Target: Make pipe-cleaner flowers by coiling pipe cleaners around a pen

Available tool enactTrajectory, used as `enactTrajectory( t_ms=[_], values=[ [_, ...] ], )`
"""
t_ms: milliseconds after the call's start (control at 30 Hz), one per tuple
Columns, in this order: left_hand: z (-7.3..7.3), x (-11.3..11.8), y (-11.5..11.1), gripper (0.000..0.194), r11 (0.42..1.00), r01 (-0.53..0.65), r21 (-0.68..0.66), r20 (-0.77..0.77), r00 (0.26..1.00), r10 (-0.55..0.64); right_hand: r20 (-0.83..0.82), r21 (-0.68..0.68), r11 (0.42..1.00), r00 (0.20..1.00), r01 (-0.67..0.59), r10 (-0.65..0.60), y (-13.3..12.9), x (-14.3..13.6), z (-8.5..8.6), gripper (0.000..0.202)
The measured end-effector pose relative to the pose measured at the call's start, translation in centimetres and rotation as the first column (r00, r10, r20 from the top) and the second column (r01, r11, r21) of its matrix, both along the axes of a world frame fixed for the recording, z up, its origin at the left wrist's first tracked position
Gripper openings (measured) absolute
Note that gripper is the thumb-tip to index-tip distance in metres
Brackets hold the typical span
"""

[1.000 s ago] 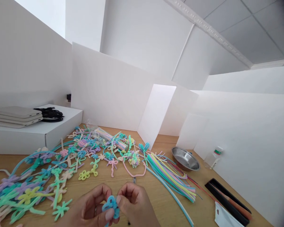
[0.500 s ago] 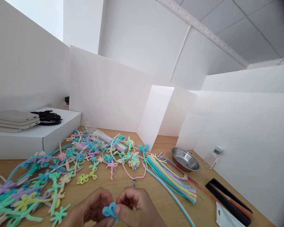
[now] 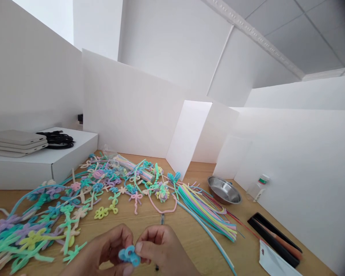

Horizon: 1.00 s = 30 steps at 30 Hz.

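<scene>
A small blue looped pipe-cleaner flower (image 3: 129,254) is pinched between both hands near the bottom of the view. My left hand (image 3: 110,249) is closed on its left and lower side, fingers curled around it. From the right, my right hand (image 3: 159,247) grips its edge between thumb and forefinger. A thin dark pen-like tool (image 3: 162,219) lies on the table behind my right hand, which partly hides it. Yellow pipe-cleaner flowers (image 3: 101,212) and a pink one (image 3: 136,197) rest beyond my hands.
Many pastel pipe-cleaner shapes (image 3: 31,234) cover the left side. A bundle of straight pipe cleaners (image 3: 207,212) lies right of centre. Farther right are a metal bowl (image 3: 224,190), a clear bottle (image 3: 258,188) and a black tray (image 3: 276,239). A white box (image 3: 74,153) carries stacked flat devices and black cables.
Both hands and the blue flower have shifted slightly left in view. The flower has turned a little, showing its loops differently. The camera view has also shifted slightly.
</scene>
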State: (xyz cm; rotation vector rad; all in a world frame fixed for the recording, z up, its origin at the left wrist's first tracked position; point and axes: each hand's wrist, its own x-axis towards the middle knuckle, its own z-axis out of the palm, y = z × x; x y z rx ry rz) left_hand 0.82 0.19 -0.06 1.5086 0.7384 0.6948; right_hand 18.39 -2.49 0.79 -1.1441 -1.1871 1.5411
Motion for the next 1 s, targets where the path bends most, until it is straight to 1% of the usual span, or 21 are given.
enactTrajectory(
  t_ms=[67,133,233,300,367,433,500,567,600,667,767,833,900,1000],
  values=[
    [-0.3,0.3,0.2,0.034,0.988,-0.045,-0.151,0.168,0.983,0.070,-0.006,0.086,0.996,1.000,0.031,-0.031,0.0,0.2,-0.2,0.041],
    [-0.7,0.6,0.4,0.040,0.972,-0.101,-0.213,0.256,0.954,0.155,0.034,0.193,0.979,0.997,0.063,-0.070,-0.2,0.4,-0.5,0.039],
    [-0.9,0.9,0.4,0.038,0.961,-0.156,-0.226,0.273,0.937,0.217,0.175,0.339,0.938,0.974,0.076,-0.142,-0.5,0.6,-0.7,0.025],
    [-0.6,0.9,0.2,0.039,0.956,-0.156,-0.248,0.261,0.940,0.221,0.259,0.390,0.917,0.945,0.086,-0.198,-0.6,0.6,-0.6,0.016],
    [0.0,0.7,0.1,0.041,0.950,-0.135,-0.282,0.220,0.955,0.200,0.297,0.395,0.912,0.925,0.106,-0.237,-0.7,0.4,-0.3,0.011],
    [0.7,0.4,0.1,0.039,0.951,-0.101,-0.291,0.142,0.979,0.147,0.308,0.387,0.913,0.915,0.129,-0.260,-0.8,0.3,0.0,0.010],
    [1.2,-0.1,0.1,0.035,0.961,-0.077,-0.265,0.047,0.995,0.093,0.318,0.392,0.910,0.908,0.137,-0.274,-0.8,0.1,0.2,0.008],
    [1.5,-0.5,0.2,0.032,0.971,-0.068,-0.229,-0.013,0.998,0.067,0.323,0.389,0.912,0.908,0.130,-0.267,-0.8,0.0,0.2,0.007],
    [1.5,-0.6,0.2,0.032,0.971,-0.069,-0.229,-0.021,0.998,0.066,0.312,0.376,0.918,0.915,0.129,-0.256,-0.7,0.0,0.2,0.006],
    [1.3,-0.6,0.3,0.033,0.956,-0.078,-0.282,0.000,0.997,0.082,0.245,0.305,0.945,0.949,0.120,-0.200,-0.6,0.0,0.0,0.010],
    [0.9,-0.3,0.3,0.039,0.921,-0.054,-0.386,0.073,0.993,0.088,0.064,0.168,0.983,0.994,0.077,-0.089,-0.2,0.1,-0.3,0.030],
    [1.0,0.0,0.2,0.041,0.915,-0.047,-0.400,0.103,0.990,0.096,-0.021,0.132,0.990,0.998,0.058,-0.056,-0.1,0.2,-0.4,0.039],
    [1.2,0.0,0.2,0.043,0.922,-0.094,-0.376,0.090,0.986,0.137,-0.042,0.148,0.985,0.996,0.089,-0.083,-0.1,0.3,-0.5,0.041],
    [1.5,-0.2,0.2,0.045,0.925,-0.168,-0.340,0.029,0.982,0.189,0.015,0.232,0.959,0.985,0.163,-0.171,-0.3,0.3,-0.6,0.039]
  ],
)
